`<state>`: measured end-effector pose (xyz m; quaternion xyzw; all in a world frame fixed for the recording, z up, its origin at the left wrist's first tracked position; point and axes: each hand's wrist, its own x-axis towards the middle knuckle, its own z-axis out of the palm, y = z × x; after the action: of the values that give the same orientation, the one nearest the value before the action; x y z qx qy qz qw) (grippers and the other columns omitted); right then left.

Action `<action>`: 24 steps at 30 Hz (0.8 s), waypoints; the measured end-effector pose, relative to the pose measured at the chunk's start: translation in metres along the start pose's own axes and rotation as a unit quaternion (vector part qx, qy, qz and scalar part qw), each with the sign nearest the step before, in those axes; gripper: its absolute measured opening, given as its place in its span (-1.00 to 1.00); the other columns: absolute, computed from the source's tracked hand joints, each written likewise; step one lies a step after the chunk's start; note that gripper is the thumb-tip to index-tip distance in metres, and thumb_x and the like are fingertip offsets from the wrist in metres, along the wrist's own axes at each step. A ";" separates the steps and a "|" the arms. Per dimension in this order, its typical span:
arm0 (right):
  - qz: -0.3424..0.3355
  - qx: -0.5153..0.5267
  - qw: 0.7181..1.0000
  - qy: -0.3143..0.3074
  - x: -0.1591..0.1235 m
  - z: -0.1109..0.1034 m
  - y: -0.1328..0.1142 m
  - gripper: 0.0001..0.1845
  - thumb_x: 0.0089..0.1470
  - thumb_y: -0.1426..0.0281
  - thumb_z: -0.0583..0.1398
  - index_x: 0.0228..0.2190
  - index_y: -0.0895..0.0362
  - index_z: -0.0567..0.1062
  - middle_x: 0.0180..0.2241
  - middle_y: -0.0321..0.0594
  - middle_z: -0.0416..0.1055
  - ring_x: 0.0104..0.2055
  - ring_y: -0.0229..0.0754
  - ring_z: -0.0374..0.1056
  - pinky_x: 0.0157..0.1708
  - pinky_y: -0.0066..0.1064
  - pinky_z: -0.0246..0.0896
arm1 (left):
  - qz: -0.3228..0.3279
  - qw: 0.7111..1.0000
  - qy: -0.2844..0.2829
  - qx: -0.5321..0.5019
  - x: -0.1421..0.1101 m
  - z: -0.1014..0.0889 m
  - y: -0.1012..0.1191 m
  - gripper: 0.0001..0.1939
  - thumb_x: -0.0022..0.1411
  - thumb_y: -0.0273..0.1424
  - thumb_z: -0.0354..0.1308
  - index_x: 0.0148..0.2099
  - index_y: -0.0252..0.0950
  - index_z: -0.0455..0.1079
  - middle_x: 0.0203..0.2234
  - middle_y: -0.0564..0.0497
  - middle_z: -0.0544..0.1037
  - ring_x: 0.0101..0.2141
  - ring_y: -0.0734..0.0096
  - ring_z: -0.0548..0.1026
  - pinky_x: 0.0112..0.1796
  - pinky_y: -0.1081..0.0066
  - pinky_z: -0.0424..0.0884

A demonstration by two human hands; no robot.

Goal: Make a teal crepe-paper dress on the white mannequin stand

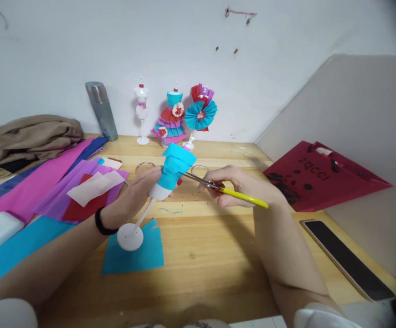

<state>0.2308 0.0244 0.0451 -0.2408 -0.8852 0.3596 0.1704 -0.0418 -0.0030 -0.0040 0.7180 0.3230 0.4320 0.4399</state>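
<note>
My left hand (134, 196) is wrapped round a small white mannequin (160, 192) on a thin stem with a round base (130, 237), tilted to the right. Turquoise crepe paper (175, 167) covers its upper body. In my right hand (237, 182) is a pair of scissors (245, 197) with yellow handles; the fingers close around the pivot area. The blade tips touch or almost touch the right edge of the turquoise paper. Below the mannequin's base lies a cut turquoise sheet (150, 255) on the wooden table.
At the wall stand a bare mannequin (142, 111), two paper-dressed mannequins (172, 116) (201, 114) and a metal flask (102, 109). Coloured crepe papers (54, 177) and a brown cloth (30, 139) lie left. A red paper bag (321, 177) and a phone (348, 259) lie right.
</note>
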 end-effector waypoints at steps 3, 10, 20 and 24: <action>0.002 0.009 1.000 0.009 0.000 0.001 0.000 -0.26 0.05 -0.26 0.20 -0.26 0.21 0.53 -0.48 -0.30 0.32 -0.47 -0.29 0.18 -0.47 -0.43 0.09 | -0.072 0.983 -0.018 -0.170 0.003 0.002 -0.003 -0.63 0.41 -0.15 -0.04 -0.36 -0.25 0.37 -0.42 -0.06 0.50 -0.44 0.32 0.45 -0.35 0.28 0.47; 0.000 0.029 0.999 0.026 0.000 0.001 0.004 -0.33 0.11 -0.21 0.19 -0.24 0.19 0.53 -0.48 -0.28 0.33 -0.47 -0.26 0.17 -0.47 -0.38 0.08 | -0.146 0.948 -0.027 -0.281 0.003 0.004 -0.005 -0.63 0.32 -0.08 0.05 -0.25 -0.28 0.45 -0.47 -0.08 0.54 -0.47 0.29 0.50 -0.43 0.30 0.44; -0.011 0.018 1.000 -0.003 0.000 -0.001 0.005 -0.30 0.10 -0.21 0.20 -0.19 0.22 0.54 -0.44 -0.27 0.39 -0.45 -0.29 0.24 -0.44 -0.44 0.15 | -0.125 0.966 -0.002 -0.227 0.005 0.003 -0.005 -0.65 0.30 -0.08 0.07 -0.25 -0.26 0.46 -0.40 -0.11 0.58 -0.41 0.27 0.51 -0.42 0.29 0.45; -0.006 -0.016 1.000 -0.010 0.003 0.003 0.006 -0.33 0.10 -0.18 0.23 -0.23 0.22 0.55 -0.43 -0.25 0.39 -0.44 -0.28 0.24 -0.44 -0.44 0.13 | -0.114 0.971 0.006 -0.212 0.005 0.005 -0.005 -0.74 0.33 -0.20 0.08 -0.29 -0.25 0.45 -0.33 -0.08 0.57 -0.37 0.31 0.49 -0.38 0.30 0.46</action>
<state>0.2288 0.0279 0.0395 -0.2342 -0.8941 0.3467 0.1597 -0.0357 0.0019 -0.0079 0.5644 0.3066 0.4416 0.6265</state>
